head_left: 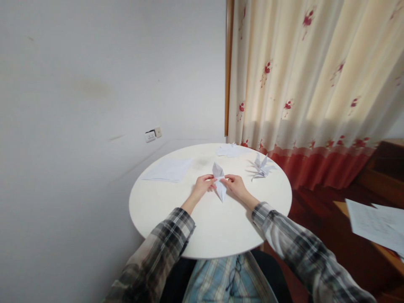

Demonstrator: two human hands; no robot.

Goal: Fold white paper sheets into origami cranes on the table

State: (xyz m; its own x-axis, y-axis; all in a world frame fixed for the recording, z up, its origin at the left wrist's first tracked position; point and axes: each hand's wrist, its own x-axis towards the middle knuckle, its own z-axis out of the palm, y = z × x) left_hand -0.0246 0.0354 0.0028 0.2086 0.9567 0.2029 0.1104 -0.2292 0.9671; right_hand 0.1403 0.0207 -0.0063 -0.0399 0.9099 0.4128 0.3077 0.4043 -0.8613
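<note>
A folded white paper piece, diamond-shaped with pointed ends, is held upright just over the round white table. My left hand pinches its left side near the middle. On the opposite side, my right hand grips it between thumb and fingers. One point of the paper aims away from me and the other towards me. Folded paper cranes sit to the right of my right hand, clustered so that I cannot separate them.
The round white table stands against the wall. Flat white sheets lie at its left, and more paper pieces at the far edge. Written sheets rest on a wooden surface at right. A wall socket and a flowered curtain are behind.
</note>
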